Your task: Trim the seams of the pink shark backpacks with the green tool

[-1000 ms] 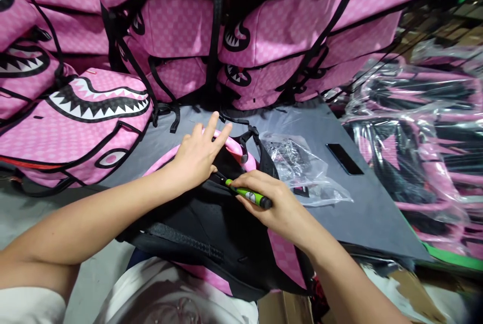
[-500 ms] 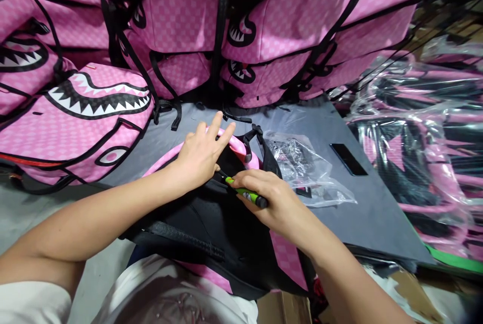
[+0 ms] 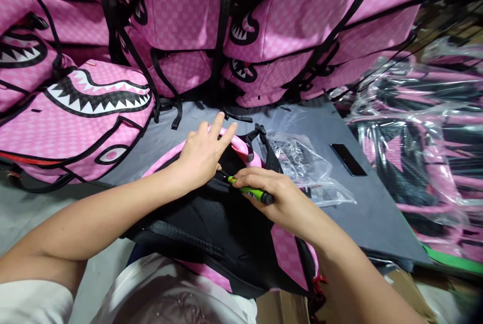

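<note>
A black and pink backpack (image 3: 211,218) lies on the table in front of me, its black side up, with a pink-edged rim (image 3: 169,154) along the far side. My left hand (image 3: 202,155) rests on the far part of it, fingers spread, the thumb low beside a thin dark shaft. That shaft belongs to a green-handled tool (image 3: 256,194) with a black end. Around the handle, my right hand (image 3: 277,190) is closed. The tool's tip meets the black fabric near my left thumb; the exact contact is too small to make out.
Pink checkered backpacks (image 3: 184,17) are piled along the back, and one with a toothed mouth print (image 3: 101,95) sits at left. A clear plastic bag (image 3: 302,158) and a phone (image 3: 347,159) lie on the grey table (image 3: 377,213). Plastic-wrapped backpacks (image 3: 407,153) are stacked at right.
My right hand and the tool have shifted very slightly to the right and up. The left hand stays in nearly the same place, fingers still spread.
</note>
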Available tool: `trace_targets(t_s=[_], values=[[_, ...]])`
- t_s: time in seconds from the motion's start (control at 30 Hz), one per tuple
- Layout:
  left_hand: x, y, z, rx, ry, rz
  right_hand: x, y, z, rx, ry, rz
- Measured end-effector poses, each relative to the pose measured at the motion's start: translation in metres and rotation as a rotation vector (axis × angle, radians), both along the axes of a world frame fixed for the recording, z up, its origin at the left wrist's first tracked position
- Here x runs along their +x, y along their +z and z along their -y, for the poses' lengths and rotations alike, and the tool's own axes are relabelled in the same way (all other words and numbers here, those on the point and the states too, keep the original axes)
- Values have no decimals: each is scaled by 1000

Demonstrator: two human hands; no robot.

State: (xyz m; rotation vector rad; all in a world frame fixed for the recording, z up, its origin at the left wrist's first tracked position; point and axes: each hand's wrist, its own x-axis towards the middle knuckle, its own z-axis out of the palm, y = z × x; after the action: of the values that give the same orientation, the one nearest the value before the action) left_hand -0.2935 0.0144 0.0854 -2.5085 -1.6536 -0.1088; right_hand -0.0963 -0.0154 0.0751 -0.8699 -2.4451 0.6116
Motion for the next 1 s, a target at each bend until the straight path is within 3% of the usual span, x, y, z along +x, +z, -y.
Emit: trace_targets(t_s=[0.5, 0.7, 0.83, 1.0], values=[[1, 0, 0, -19, 8, 1, -2, -5, -2, 17, 2, -6], [1, -1, -2, -9, 5, 0, -5, -5, 4, -13, -96, 44], [2, -2, -1, 1, 15, -10, -9, -4, 12, 38, -235, 123], [2, -3, -1, 5, 21, -14, -14, -15, 22, 92, -326, 49]])
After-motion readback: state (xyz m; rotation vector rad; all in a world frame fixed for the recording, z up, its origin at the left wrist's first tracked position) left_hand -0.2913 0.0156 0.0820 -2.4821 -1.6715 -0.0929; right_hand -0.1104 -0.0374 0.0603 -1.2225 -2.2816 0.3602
